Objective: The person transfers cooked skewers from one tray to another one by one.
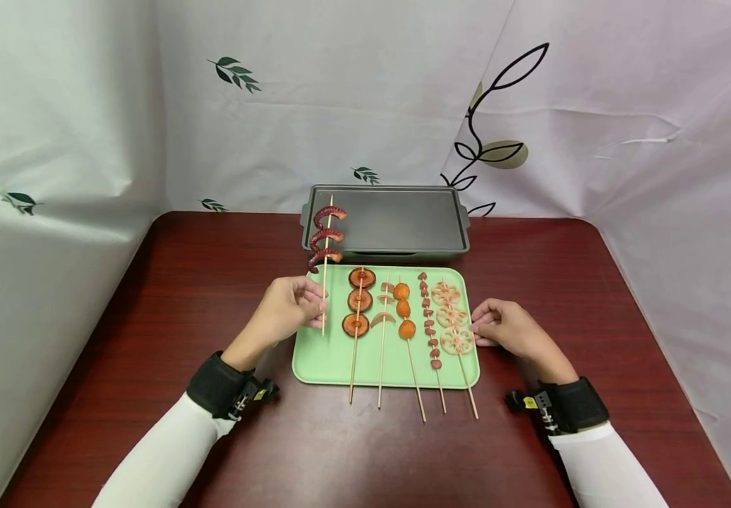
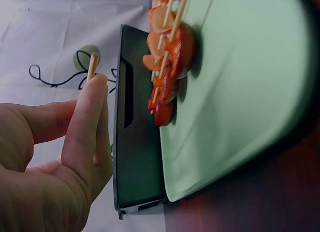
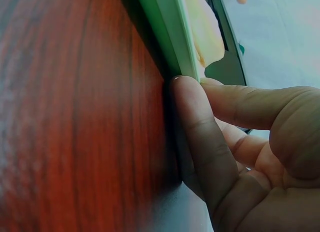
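My left hand (image 1: pixel 286 308) pinches the lower stick of an octopus-tentacle skewer (image 1: pixel 327 235), raised over the left side of the green tray (image 1: pixel 321 367). Its curled, dark red tentacle overlaps the grill pan (image 1: pixel 400 219) in the head view. In the left wrist view, only the stick's end (image 2: pixel 92 66) sticks out past my fingertips. With thumb and finger, my right hand (image 1: pixel 508 328) grips the tray's right rim, beside the lotus-root skewer (image 1: pixel 451 315). The right wrist view shows those fingertips (image 3: pixel 190 94) at the tray's edge.
Also lying on the tray are a mushroom skewer (image 1: pixel 360 301), one with pale pinkish slices (image 1: pixel 382 319), one with orange balls (image 1: pixel 403 309) and one with small reddish pieces (image 1: pixel 429 322). Their sticks overhang the front rim. Behind the dark red table (image 1: pixel 391 451) hangs a white curtain (image 1: pixel 315 106).
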Demonstrator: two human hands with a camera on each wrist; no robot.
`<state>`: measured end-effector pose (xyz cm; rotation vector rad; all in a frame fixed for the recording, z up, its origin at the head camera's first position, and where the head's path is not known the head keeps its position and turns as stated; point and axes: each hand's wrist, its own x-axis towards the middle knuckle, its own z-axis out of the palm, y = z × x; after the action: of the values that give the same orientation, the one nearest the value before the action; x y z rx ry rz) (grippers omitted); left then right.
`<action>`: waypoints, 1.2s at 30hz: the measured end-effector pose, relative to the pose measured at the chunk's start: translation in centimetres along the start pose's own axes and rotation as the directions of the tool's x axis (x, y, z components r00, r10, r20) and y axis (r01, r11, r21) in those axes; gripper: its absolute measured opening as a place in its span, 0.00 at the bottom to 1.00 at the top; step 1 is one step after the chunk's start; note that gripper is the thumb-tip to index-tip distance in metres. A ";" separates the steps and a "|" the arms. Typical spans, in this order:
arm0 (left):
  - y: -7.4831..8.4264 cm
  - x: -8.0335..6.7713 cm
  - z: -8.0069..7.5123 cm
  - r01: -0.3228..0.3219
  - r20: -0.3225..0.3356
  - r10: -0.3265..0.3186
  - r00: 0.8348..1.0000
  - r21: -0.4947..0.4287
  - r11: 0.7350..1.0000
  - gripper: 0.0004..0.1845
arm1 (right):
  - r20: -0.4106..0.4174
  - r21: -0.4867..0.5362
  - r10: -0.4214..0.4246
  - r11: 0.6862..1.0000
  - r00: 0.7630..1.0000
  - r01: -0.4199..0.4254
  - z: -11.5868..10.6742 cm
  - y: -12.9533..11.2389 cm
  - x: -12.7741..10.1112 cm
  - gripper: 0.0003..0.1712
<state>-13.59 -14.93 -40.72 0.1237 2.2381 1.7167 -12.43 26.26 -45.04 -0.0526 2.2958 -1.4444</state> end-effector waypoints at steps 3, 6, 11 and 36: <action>-0.4 -0.8 0.2 -0.005 0.010 0.005 1.000 0.024 1.000 0.07 | -0.002 -0.001 0.001 1.000 1.000 -0.001 0.0 0.0 0.0 0.11; -0.8 -1.6 0.6 -0.005 0.022 0.005 1.000 0.026 1.000 0.06 | -0.010 -0.004 0.008 1.000 1.000 -0.008 0.1 -0.1 0.0 0.11; -1.4 -3.0 1.4 0.014 0.033 -0.015 0.999 0.022 1.000 0.05 | -0.018 -0.014 0.011 1.000 1.000 -0.011 0.1 0.0 -0.1 0.11; -3.4 -7.3 2.9 0.093 0.065 -0.092 0.994 -0.018 0.995 0.07 | -0.016 -0.016 -0.009 1.000 1.000 0.009 0.1 -0.2 -0.1 0.11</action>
<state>-5.38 -15.08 -43.23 0.0675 2.1448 1.6641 -12.31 26.06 -44.85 -0.0562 2.3231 -1.4362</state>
